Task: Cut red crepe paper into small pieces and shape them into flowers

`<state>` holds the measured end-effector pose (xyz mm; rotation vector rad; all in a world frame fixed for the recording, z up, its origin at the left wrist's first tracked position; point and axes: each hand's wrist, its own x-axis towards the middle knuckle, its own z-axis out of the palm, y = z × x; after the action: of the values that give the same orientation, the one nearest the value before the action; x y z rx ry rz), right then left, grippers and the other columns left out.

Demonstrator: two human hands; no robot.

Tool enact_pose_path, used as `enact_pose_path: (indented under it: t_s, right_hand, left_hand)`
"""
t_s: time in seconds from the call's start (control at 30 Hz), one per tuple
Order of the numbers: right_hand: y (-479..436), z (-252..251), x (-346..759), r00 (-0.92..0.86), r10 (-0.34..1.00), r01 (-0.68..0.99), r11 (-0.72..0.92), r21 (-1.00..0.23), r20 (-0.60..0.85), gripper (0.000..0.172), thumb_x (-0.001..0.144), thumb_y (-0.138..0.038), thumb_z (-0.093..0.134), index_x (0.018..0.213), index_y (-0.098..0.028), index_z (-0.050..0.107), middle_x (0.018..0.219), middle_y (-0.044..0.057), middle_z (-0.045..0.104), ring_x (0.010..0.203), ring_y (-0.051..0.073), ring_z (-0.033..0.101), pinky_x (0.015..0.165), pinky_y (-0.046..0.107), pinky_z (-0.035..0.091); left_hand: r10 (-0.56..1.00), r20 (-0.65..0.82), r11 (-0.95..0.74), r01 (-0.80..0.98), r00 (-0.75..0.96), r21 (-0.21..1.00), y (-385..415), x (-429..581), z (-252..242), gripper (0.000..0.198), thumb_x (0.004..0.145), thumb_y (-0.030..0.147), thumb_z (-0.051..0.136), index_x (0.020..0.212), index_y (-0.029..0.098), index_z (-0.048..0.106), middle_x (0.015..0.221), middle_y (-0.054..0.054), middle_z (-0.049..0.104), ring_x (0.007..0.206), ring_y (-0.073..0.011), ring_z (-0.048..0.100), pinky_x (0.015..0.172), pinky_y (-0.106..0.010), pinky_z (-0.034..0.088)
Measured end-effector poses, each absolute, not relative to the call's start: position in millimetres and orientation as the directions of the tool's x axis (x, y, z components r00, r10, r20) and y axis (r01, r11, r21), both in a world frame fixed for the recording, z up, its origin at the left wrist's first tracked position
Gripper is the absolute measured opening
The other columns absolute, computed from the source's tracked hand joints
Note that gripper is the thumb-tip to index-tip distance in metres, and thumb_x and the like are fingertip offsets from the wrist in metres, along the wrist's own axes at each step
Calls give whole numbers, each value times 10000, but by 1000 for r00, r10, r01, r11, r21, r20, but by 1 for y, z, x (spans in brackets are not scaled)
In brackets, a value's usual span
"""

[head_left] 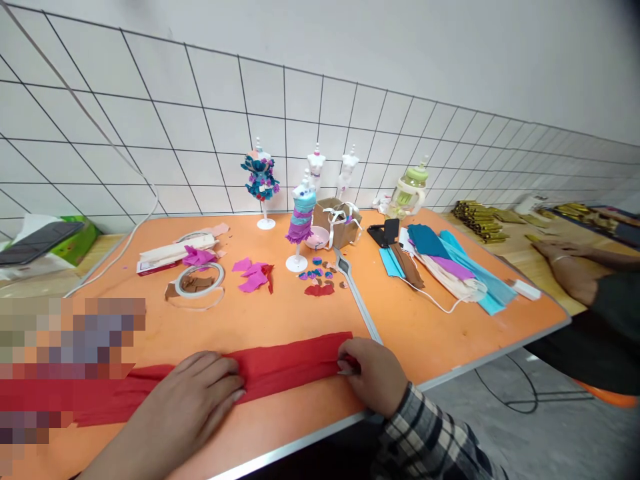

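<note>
A long strip of red crepe paper (pixel 285 367) lies stretched along the front of the orange table. My left hand (pixel 195 393) rests palm down across it, fingers laid flat on the paper. At the strip's right end my right hand (pixel 375 373) is closed, pinching the edge between thumb and fingers. The strip's left part runs into a pixelated patch where nothing can be made out. Beyond my hands, a small mannequin (pixel 301 220) on a white stand wears a turquoise and purple paper dress. Several paper scraps (pixel 319 272) lie by its base.
Rolls of white tape (pixel 200 280) and pink paper pieces (pixel 253 275) lie on the left. Farther back stand a teal-dressed mannequin (pixel 260 175), a paper bag (pixel 335 223) and a green-lidded bottle (pixel 410 190). Folded crepe papers (pixel 450 257) lie right; another person's hands (pixel 555 257) rest beyond.
</note>
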<state>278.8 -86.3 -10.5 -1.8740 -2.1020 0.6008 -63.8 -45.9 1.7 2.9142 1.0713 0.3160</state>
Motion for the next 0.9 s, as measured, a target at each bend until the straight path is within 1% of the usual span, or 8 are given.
enact_pose_path:
  t_s: [0.13, 0.3, 0.37, 0.5, 0.63, 0.7, 0.77, 0.9]
  right_hand:
    - [-90, -16, 283, -180, 983, 889, 172, -424, 21, 203, 885, -197, 586, 1054, -245, 688, 1145, 60, 667, 943, 187, 636, 781, 295, 455]
    - [-92, -19, 291, -416, 909, 834, 395, -385, 30, 174, 930, -325, 595, 1039, -253, 712, 1118, 55, 712, 974, 209, 636, 819, 321, 465]
    - [-91, -16, 292, -405, 914, 840, 377, -391, 11, 183, 936, -309, 586, 1054, -250, 713, 1109, 55, 725, 967, 207, 632, 812, 321, 456]
    - [-85, -8, 288, -301, 952, 862, 247, -443, -55, 194, 924, -204, 552, 1003, -254, 723, 923, 35, 738, 886, 194, 627, 770, 305, 422]
    - [-80, -4, 281, -158, 980, 881, 86, -465, -119, 120, 847, -202, 642, 928, -249, 717, 857, 19, 702, 833, 183, 629, 707, 283, 396]
    - [-79, -3, 279, -162, 982, 883, 100, -458, -98, 84, 838, -192, 658, 883, -238, 713, 915, 22, 690, 859, 176, 627, 720, 278, 402]
    - [-79, -5, 279, -173, 982, 887, 123, -444, -73, 81, 862, -198, 648, 883, -237, 716, 972, 27, 680, 880, 170, 628, 727, 274, 411]
    - [-83, -14, 285, -244, 969, 901, 215, -376, -30, 155, 952, -294, 586, 1015, -259, 723, 1001, 41, 705, 935, 200, 642, 756, 298, 435]
  left_hand:
    - [570, 200, -820, 569, 797, 65, -46, -63, 6, 162, 966, 324, 578, 971, 285, 736, 941, -9, 756, 875, -210, 665, 900, -344, 454]
    - [603, 187, -797, 596, 775, 99, -48, -67, 2, 219, 974, 238, 514, 919, 281, 722, 897, 8, 759, 836, -186, 683, 951, -334, 441]
    - [633, 204, -773, 622, 746, 125, -48, -68, 1, 198, 978, 286, 519, 1004, 289, 716, 928, 16, 779, 852, -182, 714, 1006, -326, 441]
    - [715, 165, -699, 689, 680, 190, -47, -69, 0, 224, 994, 332, 486, 1091, 284, 682, 981, 11, 792, 881, -198, 743, 961, -311, 497]
    - [711, 95, -703, 703, 697, 108, -44, -64, -9, 325, 932, 113, 452, 1057, 287, 696, 1017, 2, 781, 944, -216, 729, 1075, -417, 414]
    - [700, 127, -712, 701, 703, 40, -44, -61, -13, 360, 902, 72, 458, 1038, 287, 713, 1057, -18, 771, 998, -240, 711, 1080, -457, 392]
    - [655, 174, -746, 666, 735, -7, -45, -58, -15, 291, 938, 138, 487, 1021, 281, 726, 1045, -27, 771, 992, -255, 707, 1064, -460, 398]
    - [592, 207, -797, 603, 779, 9, -49, -57, -11, 324, 987, 169, 433, 942, 275, 736, 935, -9, 779, 865, -217, 722, 1142, -454, 336]
